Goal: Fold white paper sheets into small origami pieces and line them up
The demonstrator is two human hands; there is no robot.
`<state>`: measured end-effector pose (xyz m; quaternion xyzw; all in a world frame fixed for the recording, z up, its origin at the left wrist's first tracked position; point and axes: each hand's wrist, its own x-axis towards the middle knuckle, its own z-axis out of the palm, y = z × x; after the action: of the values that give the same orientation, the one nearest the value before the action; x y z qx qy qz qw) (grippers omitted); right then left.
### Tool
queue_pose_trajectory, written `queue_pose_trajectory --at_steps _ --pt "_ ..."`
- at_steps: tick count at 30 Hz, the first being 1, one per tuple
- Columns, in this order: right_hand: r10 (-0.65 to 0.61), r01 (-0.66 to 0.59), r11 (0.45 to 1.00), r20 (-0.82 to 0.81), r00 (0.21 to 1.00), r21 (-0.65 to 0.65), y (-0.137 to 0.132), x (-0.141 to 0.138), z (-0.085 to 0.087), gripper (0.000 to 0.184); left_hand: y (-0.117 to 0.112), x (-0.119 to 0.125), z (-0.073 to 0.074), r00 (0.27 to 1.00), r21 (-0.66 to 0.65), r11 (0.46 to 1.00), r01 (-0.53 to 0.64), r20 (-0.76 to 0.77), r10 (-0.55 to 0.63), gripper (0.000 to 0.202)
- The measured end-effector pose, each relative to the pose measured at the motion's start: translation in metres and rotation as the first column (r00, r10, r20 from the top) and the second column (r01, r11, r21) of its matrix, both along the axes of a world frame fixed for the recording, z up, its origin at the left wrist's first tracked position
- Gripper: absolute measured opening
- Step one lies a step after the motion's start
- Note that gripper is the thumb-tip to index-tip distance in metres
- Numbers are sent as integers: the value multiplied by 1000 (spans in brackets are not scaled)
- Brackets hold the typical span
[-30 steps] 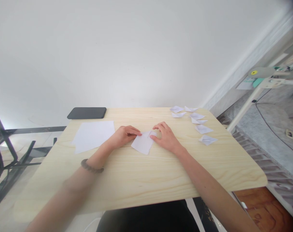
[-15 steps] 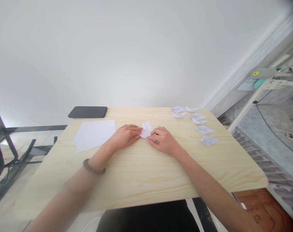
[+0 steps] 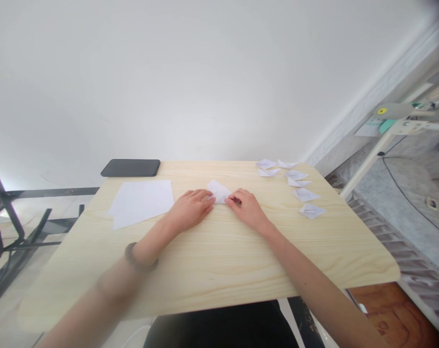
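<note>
A small folded piece of white paper (image 3: 219,191) lies between my two hands at the middle of the table. My left hand (image 3: 193,207) is closed on its left corner, thumb and fingertips together. At the paper's right corner, my right hand (image 3: 245,207) pinches the edge between thumb and forefinger, the other fingers curled. The paper now has a roughly triangular outline with its peak toward the wall; its finer creases are too small to make out. My fingers cover both lower corners.
Flat white sheets (image 3: 143,200) lie left of my left hand. A black phone (image 3: 131,167) rests at the table's far left edge. Several folded paper boats (image 3: 306,195) stand along the right side of the wooden table (image 3: 219,270). A white wall rises behind.
The paper between my hands has gone from a wider shape with a raised flap to a pointed, triangular one. My right hand has shifted slightly right along its edge.
</note>
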<state>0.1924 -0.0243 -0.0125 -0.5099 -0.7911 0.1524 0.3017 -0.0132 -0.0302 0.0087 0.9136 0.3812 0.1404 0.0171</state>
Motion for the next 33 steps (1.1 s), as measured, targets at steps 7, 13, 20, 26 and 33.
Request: queue_pose_trajectory --at_steps 7,13,20,26,33 --pt "-94 94 996 -23 995 10 5 -2 -8 20 -7 -1 -2 997 2 1000 19 -80 -19 34" --pt "-164 162 986 35 986 45 5 -5 -9 21 -9 -1 3 999 -48 999 9 -38 -11 38" --pt "-177 174 984 74 981 45 4 -5 -8 21 -11 0 3 998 3 1000 16 -64 -16 37" --pt "-179 177 984 69 981 38 4 -4 -8 20 -10 1 4 996 -7 1000 6 -85 -7 34" --pt "-140 139 990 71 988 18 4 -4 -6 11 -11 1 4 997 -26 1000 -3 -72 1 33"
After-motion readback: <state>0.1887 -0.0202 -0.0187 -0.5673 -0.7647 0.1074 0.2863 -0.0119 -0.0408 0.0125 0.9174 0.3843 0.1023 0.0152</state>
